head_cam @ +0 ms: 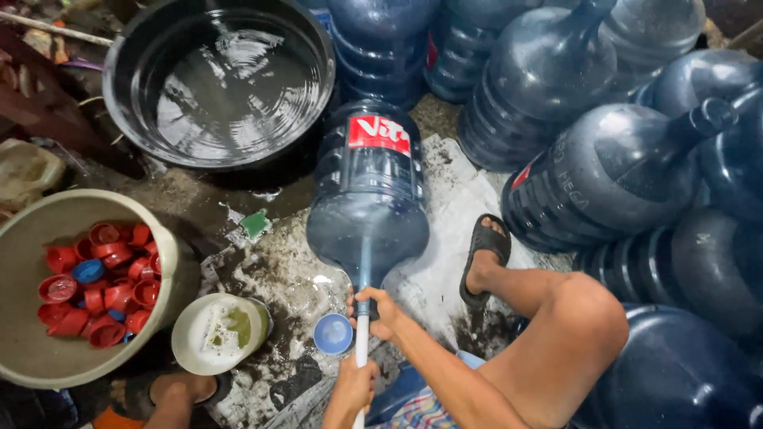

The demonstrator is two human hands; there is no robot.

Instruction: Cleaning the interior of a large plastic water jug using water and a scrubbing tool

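Observation:
A big blue water jug [367,199] with a red label lies on its side on the wet floor, its neck pointing toward me. My right hand [380,311] is wrapped around that neck. Just below it, my left hand [354,385] grips a white rod [362,342] that runs into the jug's mouth and shows through the plastic as a pale line. A small blue cap [332,333] lies open side up, just left of my hands.
A black basin [119,63] of water stands at the back. A beige tub [32,349] holds several red and blue caps; beside it is a small white bucket [187,334]. Several blue jugs [604,175] are piled at right. My sandalled foot [485,254] rests beside the jug.

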